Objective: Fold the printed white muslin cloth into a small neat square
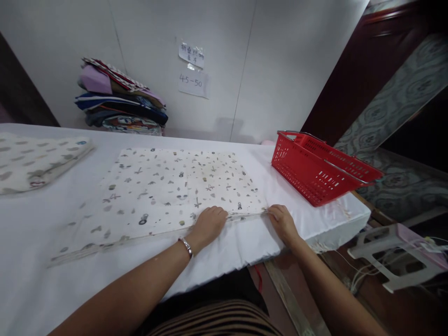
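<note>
A cream cloth with small grey and brown prints lies in flat layers on the white-covered table. Its right part is folded over, and the layers show along the near edge. My left hand, with a bracelet at the wrist, grips that near edge around its middle. At the near right corner, my right hand pinches the cloth between thumb and fingers. Both hands are closed on the fabric, which hides some of the fingertips.
A red plastic basket with metal handles stands at the table's right end. Another folded printed cloth lies at the left. Against the wall is a stack of folded fabrics. A stool with cables stands on the floor at right.
</note>
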A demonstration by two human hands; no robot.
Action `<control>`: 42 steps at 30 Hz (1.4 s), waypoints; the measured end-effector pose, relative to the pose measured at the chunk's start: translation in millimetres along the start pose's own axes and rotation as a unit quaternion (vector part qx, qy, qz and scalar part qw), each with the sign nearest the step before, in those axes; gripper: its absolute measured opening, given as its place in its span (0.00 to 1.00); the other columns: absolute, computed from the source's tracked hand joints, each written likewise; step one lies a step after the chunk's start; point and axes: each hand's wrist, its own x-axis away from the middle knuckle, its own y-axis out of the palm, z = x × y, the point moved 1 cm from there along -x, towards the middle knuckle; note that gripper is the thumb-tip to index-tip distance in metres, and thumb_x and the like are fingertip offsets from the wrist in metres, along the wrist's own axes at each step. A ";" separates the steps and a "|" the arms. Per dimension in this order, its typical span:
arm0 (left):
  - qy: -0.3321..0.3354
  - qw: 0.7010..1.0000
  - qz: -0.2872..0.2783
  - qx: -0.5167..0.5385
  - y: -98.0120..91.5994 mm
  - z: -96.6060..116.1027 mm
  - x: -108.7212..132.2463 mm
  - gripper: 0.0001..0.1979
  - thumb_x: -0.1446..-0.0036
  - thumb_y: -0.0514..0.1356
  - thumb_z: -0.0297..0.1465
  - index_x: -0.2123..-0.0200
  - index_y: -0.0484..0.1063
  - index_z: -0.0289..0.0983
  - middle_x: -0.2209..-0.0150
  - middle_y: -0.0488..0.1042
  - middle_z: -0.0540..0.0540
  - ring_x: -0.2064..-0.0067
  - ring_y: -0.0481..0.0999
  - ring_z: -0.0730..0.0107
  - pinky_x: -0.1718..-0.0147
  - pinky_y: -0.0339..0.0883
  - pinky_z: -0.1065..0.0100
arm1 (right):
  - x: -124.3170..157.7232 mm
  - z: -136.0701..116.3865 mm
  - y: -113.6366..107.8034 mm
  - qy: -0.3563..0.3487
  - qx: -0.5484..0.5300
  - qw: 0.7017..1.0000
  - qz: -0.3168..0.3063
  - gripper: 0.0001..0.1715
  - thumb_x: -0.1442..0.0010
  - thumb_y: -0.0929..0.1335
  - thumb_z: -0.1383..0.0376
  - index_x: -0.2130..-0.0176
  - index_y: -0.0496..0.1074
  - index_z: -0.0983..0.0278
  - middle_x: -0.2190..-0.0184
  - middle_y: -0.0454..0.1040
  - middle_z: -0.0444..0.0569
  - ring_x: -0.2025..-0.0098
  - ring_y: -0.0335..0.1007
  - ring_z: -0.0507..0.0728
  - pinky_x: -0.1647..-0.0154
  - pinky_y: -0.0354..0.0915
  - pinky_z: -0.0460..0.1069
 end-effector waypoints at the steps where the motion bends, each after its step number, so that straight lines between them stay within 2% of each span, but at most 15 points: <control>1: 0.001 1.000 0.002 0.002 0.0 -0.1 0.0 0.08 0.40 0.51 0.23 0.65 0.68 0.36 0.66 0.71 0.45 0.62 0.68 0.65 0.63 0.62 0.64 | -0.8 0.3 1.3 -0.002 0.004 1.000 0.001 0.13 0.40 0.62 0.68 0.57 0.72 0.63 0.60 0.72 0.54 0.57 0.64 0.60 0.55 0.64 0.57; 11: 0.008 1.000 0.011 0.017 1.2 -0.8 0.5 0.06 0.42 0.52 0.22 0.66 0.68 0.36 0.67 0.71 0.45 0.63 0.69 0.64 0.64 0.62 0.64 | -3.8 6.4 3.5 -0.020 0.047 0.998 -0.033 0.15 0.39 0.62 0.69 0.53 0.71 0.63 0.61 0.72 0.53 0.58 0.66 0.59 0.58 0.65 0.54; 17: 0.011 1.000 0.006 0.014 1.9 -1.4 0.8 0.07 0.41 0.52 0.22 0.65 0.68 0.35 0.66 0.71 0.45 0.63 0.69 0.65 0.64 0.62 0.64 | -5.6 9.9 4.4 -0.037 0.095 0.992 -0.069 0.14 0.37 0.61 0.69 0.56 0.73 0.63 0.65 0.73 0.52 0.61 0.65 0.58 0.60 0.63 0.52; 24: 0.012 1.000 0.008 0.003 5.0 -1.4 0.9 0.07 0.40 0.52 0.22 0.67 0.68 0.35 0.67 0.71 0.46 0.62 0.68 0.65 0.64 0.61 0.65 | -7.2 10.4 0.3 -0.035 0.113 0.991 -0.067 0.13 0.37 0.61 0.71 0.59 0.73 0.65 0.66 0.73 0.51 0.61 0.64 0.58 0.61 0.60 0.51; 35: 0.072 0.997 0.001 -0.024 10.8 -0.4 3.2 0.10 0.41 0.50 0.18 0.70 0.66 0.36 0.67 0.69 0.46 0.65 0.65 0.67 0.67 0.57 0.65 | -6.2 13.6 2.4 -0.036 0.128 0.987 -0.085 0.14 0.38 0.61 0.72 0.59 0.73 0.63 0.65 0.73 0.51 0.61 0.65 0.58 0.61 0.61 0.51; 38: 0.072 0.997 -0.001 -0.029 11.1 0.1 3.3 0.10 0.41 0.50 0.19 0.70 0.66 0.36 0.67 0.68 0.46 0.65 0.65 0.67 0.67 0.57 0.64 | -7.8 8.3 0.0 -0.027 0.140 0.985 -0.094 0.13 0.39 0.62 0.71 0.58 0.73 0.62 0.63 0.73 0.51 0.59 0.65 0.58 0.60 0.60 0.51; 42: 0.062 0.998 -0.003 -0.032 10.5 0.9 2.6 0.10 0.40 0.50 0.20 0.71 0.66 0.35 0.68 0.69 0.47 0.65 0.65 0.67 0.68 0.57 0.65 | -14.6 -15.6 -4.5 -0.052 0.123 0.987 -0.094 0.16 0.40 0.63 0.71 0.52 0.71 0.62 0.54 0.70 0.54 0.53 0.63 0.60 0.57 0.60 0.53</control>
